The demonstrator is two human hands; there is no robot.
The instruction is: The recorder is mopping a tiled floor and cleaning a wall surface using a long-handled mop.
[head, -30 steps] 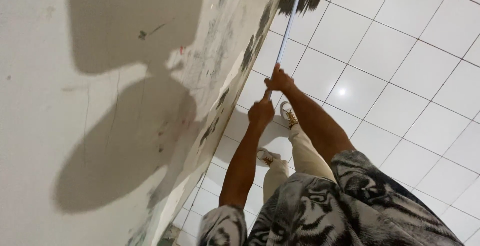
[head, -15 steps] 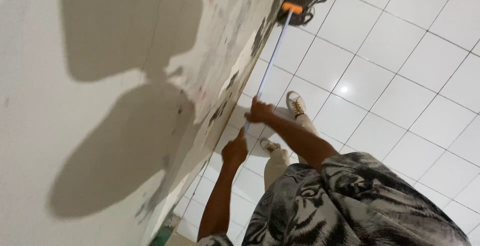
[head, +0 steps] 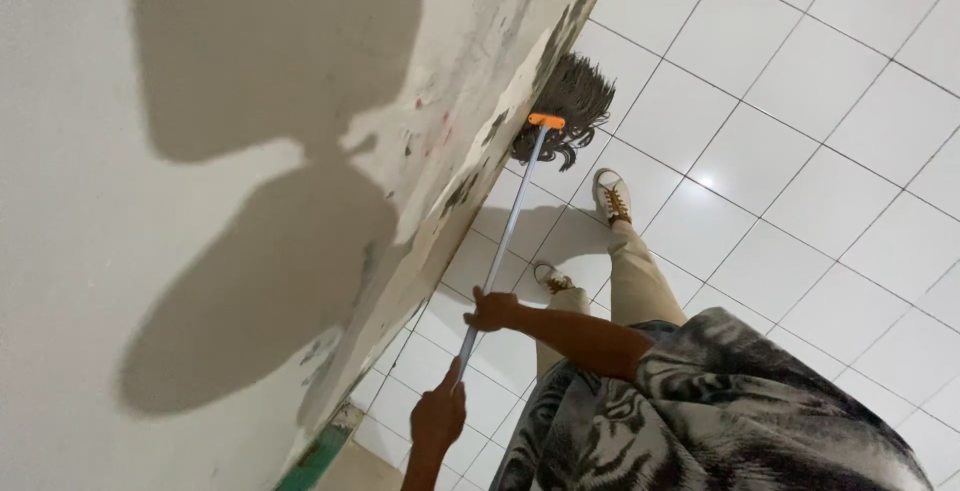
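A pale wall [head: 200, 201], stained and flaking along its lower edge, fills the left side and carries the person's shadow. A white tiled floor [head: 800, 151] runs from its foot. The person stands on the tiles beside the wall in a grey patterned shirt [head: 720, 411], tan trousers [head: 635, 281] and pale shoes [head: 610, 194]. A mop [head: 505, 241] slants along the base of the wall, its dark stringy head [head: 572, 101] on the floor against the wall beyond the shoes, below an orange collar. The right hand [head: 492, 309] is closed around the metal handle partway up. The left hand [head: 438, 416] is wrapped around the handle's near end, close to the wall.
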